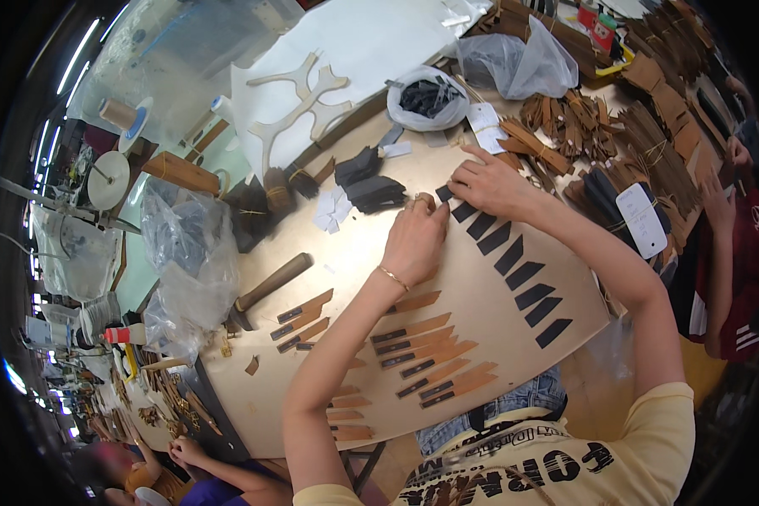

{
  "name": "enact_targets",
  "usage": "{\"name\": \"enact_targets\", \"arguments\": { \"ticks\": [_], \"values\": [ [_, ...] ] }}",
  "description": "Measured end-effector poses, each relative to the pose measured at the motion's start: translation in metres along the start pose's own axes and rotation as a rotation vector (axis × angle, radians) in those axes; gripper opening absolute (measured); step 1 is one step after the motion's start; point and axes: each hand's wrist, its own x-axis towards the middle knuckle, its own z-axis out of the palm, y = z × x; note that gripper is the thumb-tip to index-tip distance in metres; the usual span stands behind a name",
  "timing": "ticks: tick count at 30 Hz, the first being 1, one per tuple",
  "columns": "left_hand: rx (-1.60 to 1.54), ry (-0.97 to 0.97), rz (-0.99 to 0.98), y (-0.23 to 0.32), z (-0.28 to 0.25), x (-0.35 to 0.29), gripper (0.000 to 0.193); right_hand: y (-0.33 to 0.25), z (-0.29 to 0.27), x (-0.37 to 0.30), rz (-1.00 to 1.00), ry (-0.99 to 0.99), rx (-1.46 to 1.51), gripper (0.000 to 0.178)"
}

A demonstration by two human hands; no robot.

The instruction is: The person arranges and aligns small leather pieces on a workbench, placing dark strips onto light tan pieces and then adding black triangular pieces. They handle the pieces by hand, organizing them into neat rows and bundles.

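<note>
On the tan worktable, my right hand (487, 185) bends its fingers down onto a small black leather piece (444, 193) at the top of a slanting row. Close beside it, my left hand (417, 232), with a bracelet at the wrist, has its fingers drawn together; what they pinch is hidden. Down to the right, the row continues with several black leather pieces (521, 274), each cut slanted at one end. Under and beside my left forearm lie brown leather strips (430, 341) with dark patches at one end. Stacked black pieces (375, 194) lie left of my hands.
A hammer (271, 282) lies left of my left forearm. A plastic bag of black scraps (428, 99) stands at the far side, near brown strip bundles (578, 126) and a tagged black bundle (603, 202). Other people's hands (185, 451) are at lower left and right.
</note>
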Motion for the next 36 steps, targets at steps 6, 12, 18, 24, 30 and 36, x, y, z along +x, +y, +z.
{"name": "enact_targets", "arguments": {
  "ticks": [6,12,18,24,30,36],
  "values": [
    [0.016,0.002,-0.001,0.003,-0.004,0.002,0.023,-0.006,0.001,0.002,-0.016,0.002,-0.089,0.01],
    [0.02,-0.023,-0.05,0.005,-0.004,0.007,0.022,-0.005,0.001,0.003,0.142,0.038,0.02,0.01],
    [-0.012,0.053,-0.009,0.003,0.0,0.005,0.018,0.018,-0.002,0.01,0.246,0.291,-0.055,0.015],
    [-0.066,-0.012,0.012,-0.002,-0.008,0.006,0.025,0.016,0.004,0.013,0.032,-0.056,-0.038,0.014],
    [-0.127,0.117,0.001,0.015,-0.043,-0.026,0.03,0.015,-0.023,0.01,0.27,0.052,0.108,0.017],
    [-0.199,0.164,-0.187,0.042,-0.078,-0.116,0.031,-0.022,-0.064,-0.005,0.331,0.112,0.304,0.014]
  ]
}}
